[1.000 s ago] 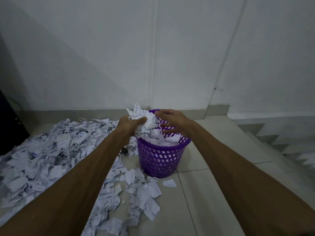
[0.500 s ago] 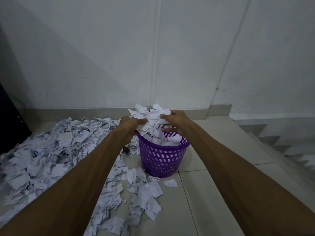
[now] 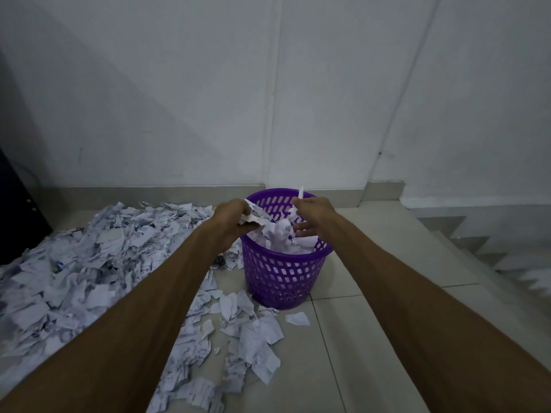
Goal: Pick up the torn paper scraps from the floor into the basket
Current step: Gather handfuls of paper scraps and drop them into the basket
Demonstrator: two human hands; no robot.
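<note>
A purple plastic basket (image 3: 280, 278) with a perforated wall stands on the tiled floor, partly filled with torn white paper. Both my hands hover over its rim. My left hand (image 3: 231, 220) is closed on a few paper scraps (image 3: 256, 217) at the basket's left edge. My right hand (image 3: 310, 214) has its fingers spread over the opening, with one strip sticking up by the fingertips and blurred scraps (image 3: 281, 231) dropping below it. A large pile of torn paper scraps (image 3: 74, 278) covers the floor to the left and in front of the basket.
A white wall with a grey skirting (image 3: 119, 193) runs behind the basket. Stairs (image 3: 492, 248) descend at the right. A dark object (image 3: 15, 216) stands at the far left edge. One single scrap (image 3: 297, 318) lies on bare tile right of the pile.
My hands held a bundle of scraps together above the basket. They have since parted, and most of the bundle has fallen into the basket. The left hand still holds some.
</note>
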